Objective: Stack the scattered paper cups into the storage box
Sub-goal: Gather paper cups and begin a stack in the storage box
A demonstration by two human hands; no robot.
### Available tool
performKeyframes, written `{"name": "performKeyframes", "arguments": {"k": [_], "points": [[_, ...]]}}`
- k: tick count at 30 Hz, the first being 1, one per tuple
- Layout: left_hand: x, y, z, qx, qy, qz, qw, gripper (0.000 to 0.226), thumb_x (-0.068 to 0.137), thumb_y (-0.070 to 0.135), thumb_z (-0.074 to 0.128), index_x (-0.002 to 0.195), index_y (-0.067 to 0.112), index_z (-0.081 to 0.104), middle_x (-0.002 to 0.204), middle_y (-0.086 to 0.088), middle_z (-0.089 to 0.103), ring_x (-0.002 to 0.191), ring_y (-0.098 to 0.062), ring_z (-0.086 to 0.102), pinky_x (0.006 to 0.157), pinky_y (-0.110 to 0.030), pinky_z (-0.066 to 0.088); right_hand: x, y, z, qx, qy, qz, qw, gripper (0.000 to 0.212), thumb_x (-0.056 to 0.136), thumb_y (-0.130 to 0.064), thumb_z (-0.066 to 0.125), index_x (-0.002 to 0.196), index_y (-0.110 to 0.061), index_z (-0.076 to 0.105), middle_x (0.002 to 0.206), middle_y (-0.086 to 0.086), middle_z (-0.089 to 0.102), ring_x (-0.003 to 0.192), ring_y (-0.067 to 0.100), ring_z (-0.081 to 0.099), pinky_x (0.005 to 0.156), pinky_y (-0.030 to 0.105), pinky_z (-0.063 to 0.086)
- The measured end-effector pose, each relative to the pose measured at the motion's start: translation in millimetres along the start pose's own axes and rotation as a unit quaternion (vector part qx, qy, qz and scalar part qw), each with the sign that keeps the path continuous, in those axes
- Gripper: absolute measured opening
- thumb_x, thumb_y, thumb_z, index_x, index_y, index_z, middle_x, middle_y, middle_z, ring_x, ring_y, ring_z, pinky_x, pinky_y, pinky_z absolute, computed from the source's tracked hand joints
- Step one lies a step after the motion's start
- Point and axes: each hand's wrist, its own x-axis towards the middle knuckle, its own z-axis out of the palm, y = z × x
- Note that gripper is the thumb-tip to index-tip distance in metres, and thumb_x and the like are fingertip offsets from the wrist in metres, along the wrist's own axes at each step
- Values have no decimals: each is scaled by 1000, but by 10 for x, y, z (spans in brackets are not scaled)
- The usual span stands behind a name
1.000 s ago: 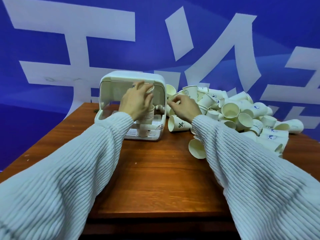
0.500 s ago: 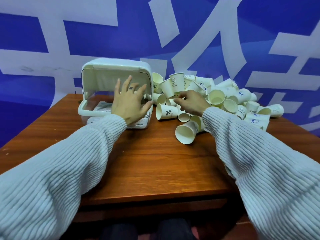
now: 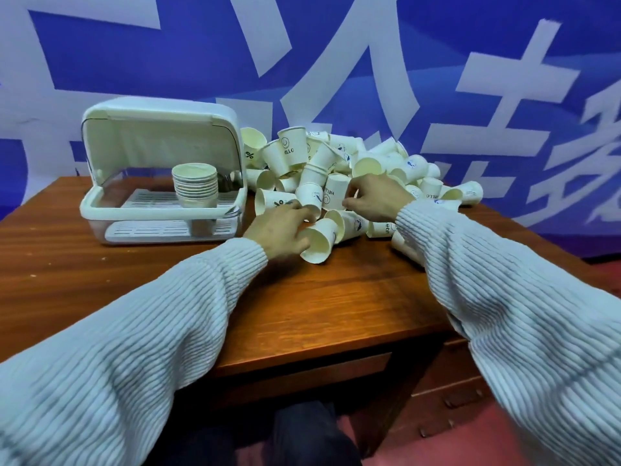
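A white storage box (image 3: 100, 210) with its lid flipped up sits at the table's back left. Inside it stands a stack of nested paper cups (image 3: 195, 185). To its right lies a heap of scattered white paper cups (image 3: 379, 163). My left hand (image 3: 275, 227) curls its fingers around a cup lying on its side (image 3: 317, 245) at the heap's front edge. My right hand (image 3: 373, 196) pinches an upside-down cup printed HELLO (image 3: 334, 195) in the heap.
The wooden table (image 3: 302, 314) carries the box and the heap. A blue wall banner with large white characters (image 3: 336, 62) stands close behind. Red floor (image 3: 453, 425) shows beyond the table's near right edge.
My left hand left the box, where the stack now stands alone, and moved right onto a cup at the heap's front. My right hand reached further into the heap.
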Motion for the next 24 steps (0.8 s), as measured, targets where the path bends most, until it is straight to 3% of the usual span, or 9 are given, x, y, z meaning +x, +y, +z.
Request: {"name": "performKeyframes", "arguments": {"k": [5,8,10,13,15,19,21,24], "points": [[-12,30,32,22,75,-6,997,32,99,28,51,127,25,64,118,-4,60,109,-34,62,80,-47,54,-76,-21,182,15,-13,46,999,44,87,-59,61,111,-22,64,104,3,65,98,25,59,84,40,50],[-71,-39,-49,24,111,-12,993,25,97,25,51,114,17,67,110,-7,59,102,-40,62,77,-52,53,-86,-69,298,-22,-36,45,998,55,78,-73,48,103,-25,59,106,6,67,104,29,60,92,45,49],[-106,-102,-134,14,138,-13,990,24,95,22,53,111,12,69,107,-11,61,100,-42,62,76,-51,52,-96,-114,319,-27,-22,46,998,52,79,-63,48,108,-22,63,111,10,70,109,33,62,91,45,49],[-154,-181,-305,-23,192,-25,981,25,95,18,56,115,10,67,109,-14,66,100,-40,63,81,-50,51,-71,-175,250,-21,55,42,997,26,90,-29,56,110,-19,69,104,13,71,97,37,65,76,40,51],[-197,-252,-430,-41,227,-40,972,25,93,17,56,114,10,67,106,-14,67,98,-38,63,82,-48,50,-47,-246,155,22,106,46,993,25,90,-27,55,107,-20,72,98,10,72,93,36,66,72,39,51],[-352,-467,-744,-53,308,-77,947,22,89,16,56,105,10,70,96,-11,63,88,-31,59,79,-39,44,49,-504,-61,182,162,51,969,27,90,-30,56,104,-22,76,93,3,77,92,25,69,79,36,54],[-453,-612,-934,-67,353,-116,926,21,89,17,55,100,9,71,95,-8,64,85,-23,54,78,-34,40,114,-703,-157,250,179,44,951,23,86,-29,54,91,-22,76,82,1,77,85,24,71,83,38,57],[-622,-824,-1222,-107,414,-184,885,27,88,20,54,101,10,76,101,-9,72,94,-25,62,85,-34,45,249,-1059,-248,321,181,27,929,19,78,-25,52,73,-24,70,66,-1,74,76,24,73,81,45,60]]}}
